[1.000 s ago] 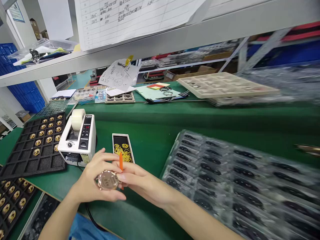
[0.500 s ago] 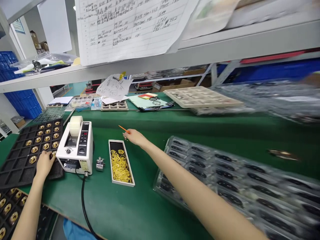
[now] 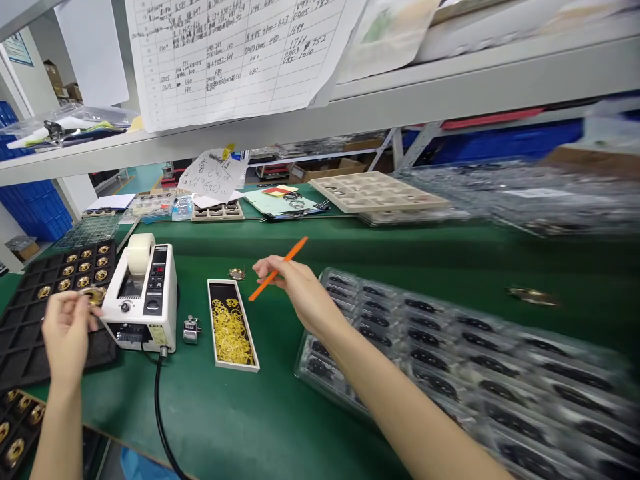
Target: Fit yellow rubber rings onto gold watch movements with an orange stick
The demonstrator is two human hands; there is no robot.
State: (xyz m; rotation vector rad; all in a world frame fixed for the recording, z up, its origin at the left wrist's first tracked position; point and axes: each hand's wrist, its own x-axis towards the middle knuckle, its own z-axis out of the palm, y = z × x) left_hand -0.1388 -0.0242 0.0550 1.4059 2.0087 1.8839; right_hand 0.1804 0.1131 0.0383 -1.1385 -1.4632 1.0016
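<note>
My left hand (image 3: 67, 327) is closed on a round gold-coloured part (image 3: 93, 295), held above the black compartment tray (image 3: 30, 327) beside the tape dispenser. Similar gold parts sit in several of the tray's compartments. My right hand (image 3: 295, 287) grips a slim orange plastic stick (image 3: 280, 268), slanted across its fingers over the green table. Just left of those fingertips, a small round metal part (image 3: 237, 273) lies on the table. Below it stands a narrow white-rimmed box (image 3: 254, 353) holding yellow rings (image 3: 233, 337).
A white tape dispenser (image 3: 143, 300) with a black cable and a metal tally counter (image 3: 191, 329) stand between my hands. Clear plastic trays of dark parts (image 3: 430, 360) lie under my right forearm. A shelf beam (image 3: 260, 127) with a handwritten sheet (image 3: 240, 60) crosses above.
My left hand has lifted a gold part from the black tray. My right hand has drawn back, leaving a metal part on the table, and the orange stick now points up to the right.
</note>
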